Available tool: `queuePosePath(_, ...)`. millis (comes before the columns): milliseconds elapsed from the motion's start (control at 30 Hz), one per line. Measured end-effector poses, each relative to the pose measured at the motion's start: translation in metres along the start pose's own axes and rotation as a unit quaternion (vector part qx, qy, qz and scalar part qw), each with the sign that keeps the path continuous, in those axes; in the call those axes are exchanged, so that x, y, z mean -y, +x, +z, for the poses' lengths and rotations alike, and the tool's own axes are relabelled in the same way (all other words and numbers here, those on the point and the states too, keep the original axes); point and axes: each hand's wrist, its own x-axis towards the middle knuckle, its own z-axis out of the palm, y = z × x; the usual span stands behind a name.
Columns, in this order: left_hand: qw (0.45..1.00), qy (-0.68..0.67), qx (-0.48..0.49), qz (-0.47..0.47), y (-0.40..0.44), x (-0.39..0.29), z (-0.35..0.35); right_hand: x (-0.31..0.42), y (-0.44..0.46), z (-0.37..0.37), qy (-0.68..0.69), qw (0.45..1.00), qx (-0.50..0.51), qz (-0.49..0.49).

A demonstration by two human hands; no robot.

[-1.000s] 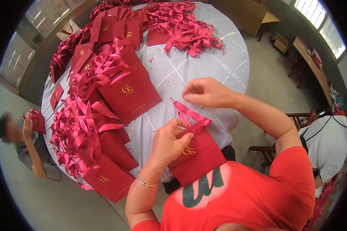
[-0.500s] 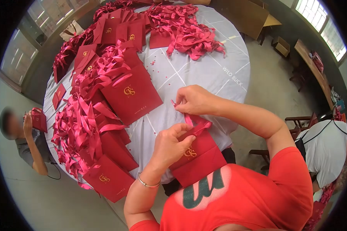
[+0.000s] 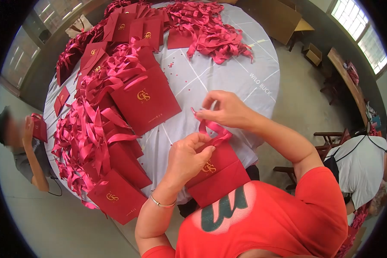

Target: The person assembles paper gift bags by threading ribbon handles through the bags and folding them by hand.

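Observation:
A red paper gift bag (image 3: 219, 172) with a gold monogram lies at the table's near edge, against my shirt. My left hand (image 3: 188, 155), a bracelet on its wrist, is closed at the bag's top edge, pinching the pink ribbon (image 3: 221, 134) there. Above and to the right, my right hand (image 3: 228, 109) has thumb and finger around the ribbon's free end, whose tip pokes out to the left. Between both hands the ribbon makes a loose loop. Just left of my hands lies a larger red bag (image 3: 148, 101) with the same gold mark.
Heaps of ribboned red bags (image 3: 84, 142) cover the left of the round table (image 3: 228, 77), with more ribbons (image 3: 215, 34) at the back. A person (image 3: 30, 150) at far left holds a small red bag. Another person (image 3: 361, 163) in white is at right, near wooden chairs.
My right hand's fingers have lifted and loosened a little around the ribbon end. The ribbon loop has opened rounder. My left hand stays at the bag's top, and the view has shifted slightly.

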Motion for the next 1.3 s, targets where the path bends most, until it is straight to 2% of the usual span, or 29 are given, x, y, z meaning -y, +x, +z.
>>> queuePosePath(33,1.000,0.008,-0.010,0.003,0.001,0.003,0.000,0.004,-0.010,-0.007,-0.023,1.000,-0.001,0.001)
queuePosePath(133,1.000,0.026,-0.006,-0.011,0.000,-0.006,-0.002,-0.002,-0.044,-0.022,-0.033,0.993,0.098,-0.055)
queuePosePath(267,0.999,0.032,-0.015,-0.006,-0.001,-0.004,0.002,0.010,-0.070,-0.020,-0.125,0.987,0.077,-0.073)
queuePosePath(333,1.000,0.028,-0.013,-0.002,0.000,-0.003,0.002,0.019,-0.079,-0.023,-0.222,0.965,0.019,-0.136)
queuePosePath(367,0.999,0.029,-0.015,-0.002,0.000,-0.001,0.003,0.030,-0.084,-0.027,-0.222,0.965,0.019,-0.138)
queuePosePath(433,1.000,0.005,-0.015,-0.014,0.001,0.001,0.003,0.050,-0.094,-0.037,-0.026,0.986,0.162,-0.001)
queuePosePath(467,1.000,0.006,-0.016,-0.012,0.002,-0.001,0.003,0.049,-0.098,-0.038,0.037,0.985,0.169,-0.029)
queuePosePath(500,1.000,0.010,-0.016,-0.010,0.002,-0.002,0.003,0.053,-0.102,-0.041,0.035,0.985,0.169,-0.030)
queuePosePath(567,1.000,0.012,-0.018,-0.009,0.002,-0.001,0.003,0.074,-0.113,-0.053,0.148,0.958,0.231,0.088)
queuePosePath(600,0.999,0.027,-0.019,0.004,0.003,0.002,0.003,0.087,-0.118,-0.060,0.187,0.932,0.248,0.188)
queuePosePath(633,0.999,0.042,-0.019,0.017,0.004,0.005,0.004,0.081,-0.120,-0.060,0.186,0.932,0.249,0.188)
queuePosePath(700,0.998,0.050,-0.021,0.018,0.004,0.006,0.005,0.059,-0.123,-0.055,0.313,0.906,0.284,-0.028)
queuePosePath(767,0.998,0.060,-0.018,0.018,0.004,0.003,0.005,0.055,-0.121,-0.053,0.318,0.901,0.292,-0.048)
queuePosePath(900,0.998,0.067,-0.007,0.008,0.006,0.003,0.005,0.047,-0.120,-0.051,0.397,0.888,0.224,-0.061)
queuePosePath(967,0.999,0.054,-0.007,0.005,0.006,0.003,0.005,0.040,-0.119,-0.055,0.396,0.890,0.177,-0.141)
queuePosePath(1000,0.998,0.058,-0.006,0.001,0.005,-0.001,0.005,0.043,-0.122,-0.052,0.341,0.920,0.110,-0.157)
queuePosePath(1033,0.998,0.063,-0.006,-0.004,0.004,-0.003,0.005,0.044,-0.119,-0.051,0.341,0.920,0.111,-0.156)
queuePosePath(1100,0.998,0.056,-0.006,-0.005,0.004,-0.003,0.005,0.046,-0.110,-0.050,0.148,0.934,-0.001,-0.327)
queuePosePath(1133,0.999,0.051,-0.005,-0.006,0.003,-0.003,0.004,0.048,-0.108,-0.047,0.148,0.933,0.001,-0.327)
queuePosePath(1200,0.999,0.051,-0.013,0.017,0.004,0.002,0.005,0.052,-0.101,-0.040,0.170,0.906,-0.120,-0.368)
queuePosePath(1267,0.998,0.050,-0.020,0.038,0.003,0.004,0.004,0.055,-0.097,-0.036,0.154,0.898,-0.133,-0.389)
queuePosePath(1300,0.997,0.061,-0.010,0.037,0.003,0.003,0.003,0.056,-0.099,-0.033,0.234,0.917,-0.087,-0.310)
